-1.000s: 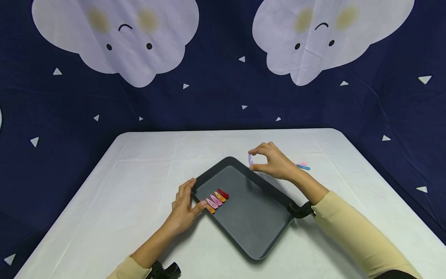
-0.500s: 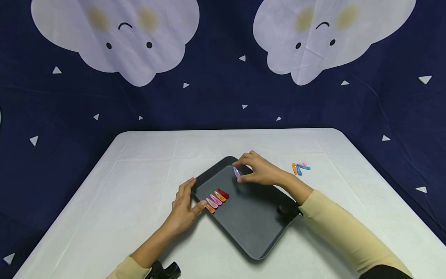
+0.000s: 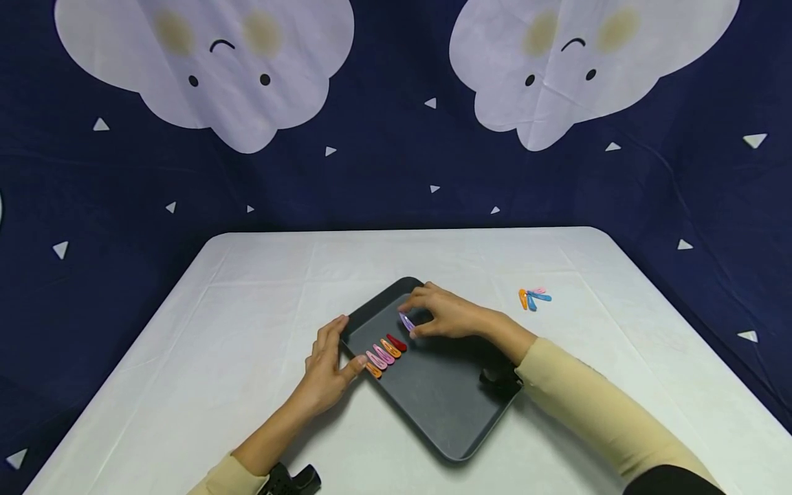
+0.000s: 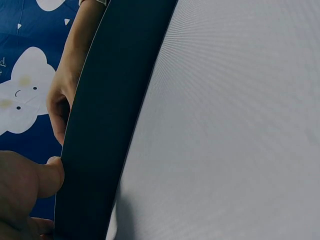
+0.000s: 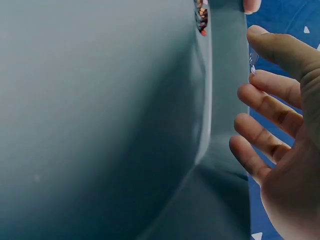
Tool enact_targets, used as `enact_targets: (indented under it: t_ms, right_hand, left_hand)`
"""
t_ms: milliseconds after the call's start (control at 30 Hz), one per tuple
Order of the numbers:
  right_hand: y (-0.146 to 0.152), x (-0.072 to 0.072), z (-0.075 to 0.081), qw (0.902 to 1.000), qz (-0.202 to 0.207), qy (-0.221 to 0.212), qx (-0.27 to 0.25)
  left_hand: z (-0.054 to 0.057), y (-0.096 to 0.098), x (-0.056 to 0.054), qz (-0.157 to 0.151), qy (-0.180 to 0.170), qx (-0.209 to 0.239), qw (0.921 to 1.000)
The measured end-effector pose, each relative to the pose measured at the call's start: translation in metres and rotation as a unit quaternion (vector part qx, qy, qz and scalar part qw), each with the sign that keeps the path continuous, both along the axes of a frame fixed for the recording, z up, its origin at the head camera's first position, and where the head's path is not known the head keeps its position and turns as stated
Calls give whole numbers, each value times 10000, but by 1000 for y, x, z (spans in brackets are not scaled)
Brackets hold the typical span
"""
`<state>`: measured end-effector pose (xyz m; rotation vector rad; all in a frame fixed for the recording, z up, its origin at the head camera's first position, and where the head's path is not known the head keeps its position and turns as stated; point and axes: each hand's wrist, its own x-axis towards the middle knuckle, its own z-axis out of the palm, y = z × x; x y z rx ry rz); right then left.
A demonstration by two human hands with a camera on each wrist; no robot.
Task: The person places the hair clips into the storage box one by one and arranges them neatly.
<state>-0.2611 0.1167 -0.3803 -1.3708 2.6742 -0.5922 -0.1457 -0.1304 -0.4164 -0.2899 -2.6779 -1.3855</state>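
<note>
My left hand [image 3: 328, 371] grips the left corner of a dark grey baking tray [image 3: 445, 426], its thumb over the rim beside the row of clips. Between thumb and index finger, my right hand [image 3: 448, 316] pinches a purple snap hair clip [image 3: 406, 322] over the tray, just beyond a red hair clip [image 3: 397, 342]. That red one ends a slanting row with an orange hair clip [image 3: 390, 348], two pink hair clips [image 3: 380, 357] and another orange hair clip [image 3: 373, 370] partly behind the left thumb. The right wrist view shows the right hand's other fingers [image 5: 267, 102] spread apart.
A small pile of hair clips, orange [image 3: 522, 299], blue [image 3: 540, 297] and pink [image 3: 540, 290], lies on the white tablecloth [image 3: 247, 309] right of the tray. Behind the table hangs a dark blue cloth [image 3: 383, 192] with clouds. Wrist cameras are strapped to both arms.
My right hand has carried the purple clip left and down, from above the tray's far right rim to close by the red clip. The left hand and tray have stayed in place.
</note>
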Motion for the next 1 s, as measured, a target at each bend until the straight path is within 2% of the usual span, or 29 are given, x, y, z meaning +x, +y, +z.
enact_targets:
  t_ms: [233,600,1000]
  right_hand:
    - [-3,1,-6,9996,181,-53,233]
    - [-6,1,-11,9982,179,8,571]
    - [-5,0,-15,9979,323,86,546]
  left_hand:
    - [0,1,-1,-27,60,-69,10000]
    - [0,1,0,-60,98,-71,9999]
    - [-1,1,0,-15,108,-53,9999]
